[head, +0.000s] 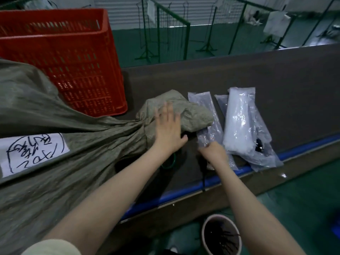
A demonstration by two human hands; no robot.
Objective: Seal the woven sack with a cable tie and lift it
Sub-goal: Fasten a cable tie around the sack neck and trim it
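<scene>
A full grey-green woven sack [55, 129] lies on its side on the dark table [257, 85], its gathered neck pointing right. My left hand [168, 129] rests flat, fingers spread, on the bunched sack mouth [193, 115]. Just right of it, my right hand [213, 151] is closed on a black cable tie [203, 173]; the tie hangs down over the table's blue front edge [184, 193]. The same hand also touches the lower end of a clear plastic packet [207, 115].
A red slatted crate [64, 57] stands behind the sack. Clear packets of white cable ties [241, 122] lie to the right of my hands. A white label with black handwriting [33, 153] is on the sack. A round bin [221, 234] holding black ties sits on the green floor.
</scene>
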